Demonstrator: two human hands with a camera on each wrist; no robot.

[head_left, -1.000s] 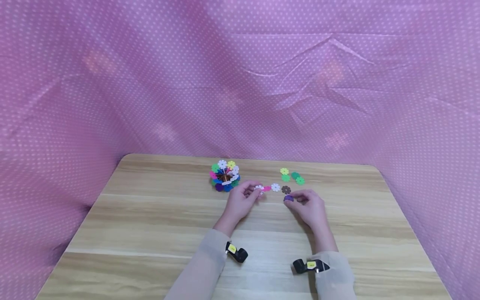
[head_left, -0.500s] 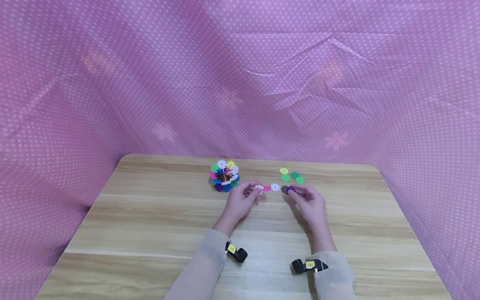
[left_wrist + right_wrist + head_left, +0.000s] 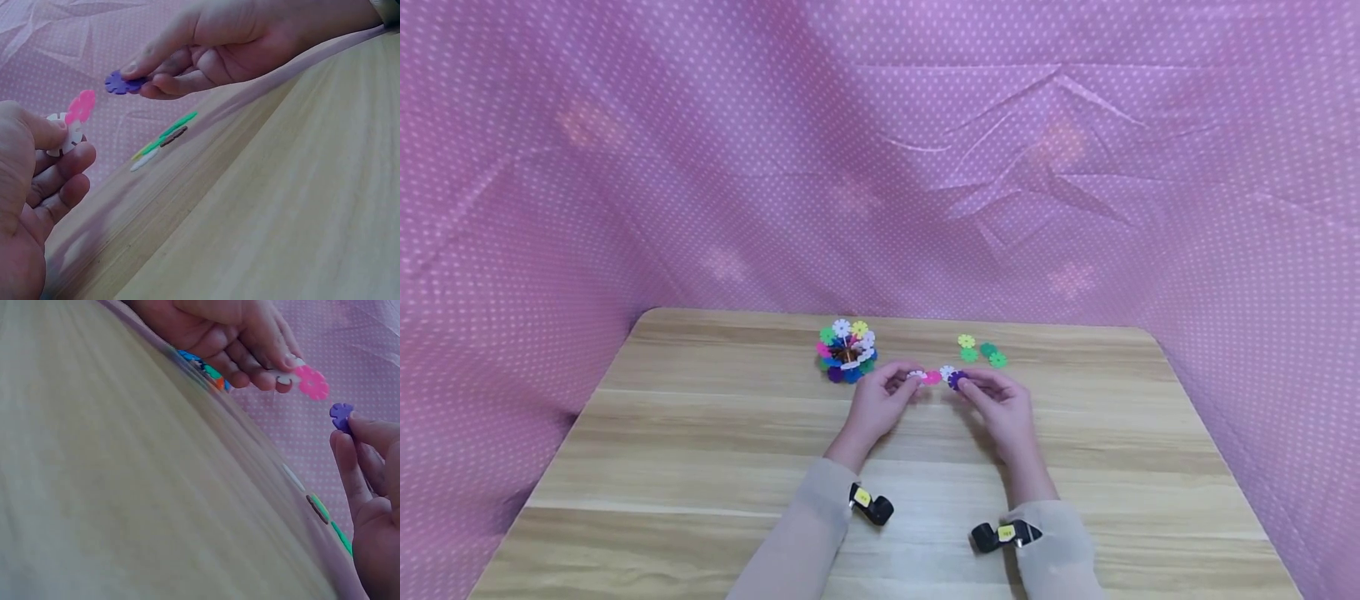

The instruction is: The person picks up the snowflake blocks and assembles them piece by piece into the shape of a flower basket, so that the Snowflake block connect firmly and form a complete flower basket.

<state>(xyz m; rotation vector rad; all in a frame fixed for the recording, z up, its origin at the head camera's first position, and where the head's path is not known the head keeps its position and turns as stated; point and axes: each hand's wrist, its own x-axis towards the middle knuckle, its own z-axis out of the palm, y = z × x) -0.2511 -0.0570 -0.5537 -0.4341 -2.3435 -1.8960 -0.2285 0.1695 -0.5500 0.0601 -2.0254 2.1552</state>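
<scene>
My left hand [image 3: 880, 400] pinches a white notched flower disc [image 3: 65, 136] between thumb and fingers. A pink flower disc [image 3: 80, 107] is joined to its edge and points toward the other hand. Between the thumb and fingertips of my right hand [image 3: 1006, 408] is a purple flower disc [image 3: 120, 82], held a short gap away from the pink one in both wrist views. Both hands are raised over the table. Beneath them, a loose white disc [image 3: 947, 372] lies partly behind the purple one in the head view. A brown disc [image 3: 174, 137] lies near it.
A round cluster of many-coloured joined discs [image 3: 847, 353] stands left of the left hand. Beyond the right hand lie a yellow disc [image 3: 966, 341] and several green discs [image 3: 997, 360]. The wooden table [image 3: 700, 467] ends at a pink dotted curtain [image 3: 880, 167].
My right hand has lifted the purple disc and carried it left, past the brown disc, toward the pink one. The left hand has stayed nearly still with its joined discs.
</scene>
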